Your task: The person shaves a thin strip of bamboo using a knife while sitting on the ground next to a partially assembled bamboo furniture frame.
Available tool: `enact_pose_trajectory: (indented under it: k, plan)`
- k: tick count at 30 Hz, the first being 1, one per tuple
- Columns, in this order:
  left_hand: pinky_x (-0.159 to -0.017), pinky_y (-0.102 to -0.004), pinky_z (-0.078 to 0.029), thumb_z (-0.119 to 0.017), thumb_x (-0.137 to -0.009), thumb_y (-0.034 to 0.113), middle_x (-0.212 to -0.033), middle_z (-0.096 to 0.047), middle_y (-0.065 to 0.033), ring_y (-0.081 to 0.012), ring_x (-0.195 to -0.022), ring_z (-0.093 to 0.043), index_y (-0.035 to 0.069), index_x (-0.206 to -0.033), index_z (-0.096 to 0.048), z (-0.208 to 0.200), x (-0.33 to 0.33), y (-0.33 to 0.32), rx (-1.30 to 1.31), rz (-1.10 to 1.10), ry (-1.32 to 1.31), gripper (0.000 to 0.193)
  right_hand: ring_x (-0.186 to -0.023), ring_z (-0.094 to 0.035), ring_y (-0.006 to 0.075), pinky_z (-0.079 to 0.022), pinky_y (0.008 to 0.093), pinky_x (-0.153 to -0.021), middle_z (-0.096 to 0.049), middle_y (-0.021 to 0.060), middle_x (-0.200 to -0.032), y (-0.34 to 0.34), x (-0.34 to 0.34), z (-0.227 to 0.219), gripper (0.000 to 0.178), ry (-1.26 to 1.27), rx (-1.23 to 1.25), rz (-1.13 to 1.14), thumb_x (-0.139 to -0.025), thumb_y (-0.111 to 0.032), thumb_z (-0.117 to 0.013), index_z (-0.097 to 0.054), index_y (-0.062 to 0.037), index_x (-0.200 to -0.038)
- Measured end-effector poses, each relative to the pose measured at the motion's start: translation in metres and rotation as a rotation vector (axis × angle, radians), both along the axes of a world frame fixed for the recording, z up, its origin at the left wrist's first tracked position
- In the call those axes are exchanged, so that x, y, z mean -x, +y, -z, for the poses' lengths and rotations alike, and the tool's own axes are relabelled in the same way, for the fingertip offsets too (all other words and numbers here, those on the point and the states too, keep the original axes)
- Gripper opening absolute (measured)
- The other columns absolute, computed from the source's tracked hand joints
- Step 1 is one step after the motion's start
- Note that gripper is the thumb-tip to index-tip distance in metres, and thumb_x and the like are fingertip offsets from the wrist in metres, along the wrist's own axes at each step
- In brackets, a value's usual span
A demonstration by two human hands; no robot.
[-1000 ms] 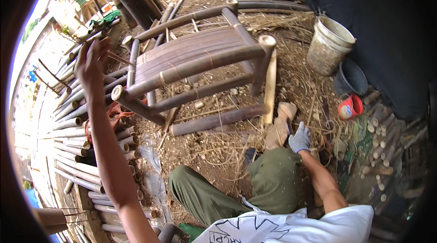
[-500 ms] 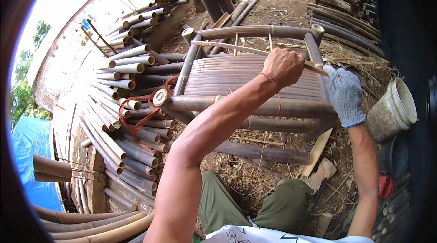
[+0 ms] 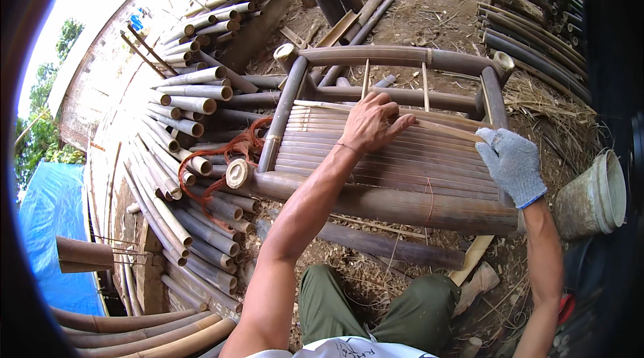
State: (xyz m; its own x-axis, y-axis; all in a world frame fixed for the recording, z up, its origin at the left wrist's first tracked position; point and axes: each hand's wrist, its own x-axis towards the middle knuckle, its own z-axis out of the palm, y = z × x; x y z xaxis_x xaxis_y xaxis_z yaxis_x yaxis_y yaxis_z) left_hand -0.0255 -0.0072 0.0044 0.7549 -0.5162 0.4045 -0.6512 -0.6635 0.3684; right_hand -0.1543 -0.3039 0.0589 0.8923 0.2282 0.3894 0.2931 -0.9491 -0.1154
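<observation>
We had the bamboo strip (image 3: 456, 132) along the far edge of the slats (image 3: 396, 165), inside the dark bamboo frame (image 3: 402, 210), with its right end at our right grip (image 3: 515, 165). That grip wore a grey knitted glove, and its thumb and fingertips were together on the strip's end — the strip ran leftward from them, while the gloved palm was over the frame's right side. Our left grip (image 3: 372, 122), bare, was over the strip farther along, palm down, with the fingers bent across it and the thumb stretched out to the right. The hand hid what lay beneath it, so we could not tell whether those fingers were clamped on the strip or only resting on top. Between the two grips the strip lay in plain view, slanting a little toward us at its right end.

Beyond it, two thin sticks (image 3: 425, 90) spanned the frame's far rails. Reddish cord (image 3: 247, 145) lay beside the frame's left end, near stacked bamboo poles (image 3: 191, 104) — and a stained pale bucket (image 3: 582, 198) was just beside our right forearm (image 3: 542, 244).
</observation>
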Motion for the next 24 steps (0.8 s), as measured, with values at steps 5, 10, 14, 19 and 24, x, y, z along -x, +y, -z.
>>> enact_pose_trajectory:
  k: [5,10,14,19,24]
  plan:
    - [-0.074,-0.0437,-0.049,-0.061,-0.097,0.047,-0.079,-0.067,-0.0158,-0.0326,-0.084,-0.067,0.007,-0.089,-0.076,0.001,-0.023,0.016,0.112,-0.088,0.001,0.044,-0.067,-0.07,0.0287,-0.056,0.0415,-0.062,-0.07,0.0108,-0.075,0.028,-0.046,-0.032,0.032,-0.014,0.027,-0.078,-0.094,-0.041,-0.062,-0.075,-0.0116,-0.099]
    - [-0.078,-0.0425,-0.047,-0.076,-0.084,0.05,-0.082,-0.067,-0.0128,-0.0311,-0.081,-0.062,0.003,-0.085,-0.071,0.001,-0.039,0.015,0.149,-0.177,0.121,0.048,-0.055,-0.066,0.0296,-0.05,0.0486,-0.06,-0.067,0.0127,-0.06,0.022,-0.12,0.019,0.065,-0.053,-0.173,0.109,-0.096,-0.063,-0.048,-0.07,-0.0106,-0.064]
    - [-0.082,-0.0382,-0.04,-0.079,-0.082,0.05,-0.074,-0.063,-0.0078,-0.0254,-0.077,-0.058,0.003,-0.079,-0.069,-0.003,-0.035,0.015,0.23,-0.291,0.097,0.048,-0.068,-0.069,0.0341,-0.051,0.0519,-0.065,-0.069,0.0181,-0.071,0.019,-0.142,0.033,0.075,0.202,-0.181,0.167,-0.095,-0.07,-0.038,-0.073,-0.0082,-0.071]
    - [-0.079,-0.0359,-0.039,-0.082,-0.082,0.043,-0.072,-0.06,-0.0051,-0.022,-0.074,-0.055,0.005,-0.079,-0.068,-0.009,-0.025,0.013,0.283,-0.3,0.005,0.041,-0.079,-0.071,0.0379,-0.054,0.0518,-0.075,-0.072,0.0195,-0.078,0.017,-0.148,0.052,0.072,0.305,-0.31,0.07,-0.095,-0.07,-0.041,-0.077,-0.0089,-0.083]
    - [-0.078,-0.0362,-0.041,-0.082,-0.083,0.038,-0.073,-0.06,-0.0057,-0.0223,-0.074,-0.054,0.004,-0.082,-0.069,-0.017,-0.02,0.013,0.256,-0.285,0.039,0.036,-0.079,-0.071,0.0383,-0.054,0.0509,-0.075,-0.072,0.0202,-0.081,0.018,-0.143,0.054,0.071,0.401,-0.372,0.065,-0.094,-0.069,-0.042,-0.078,-0.0082,-0.09]
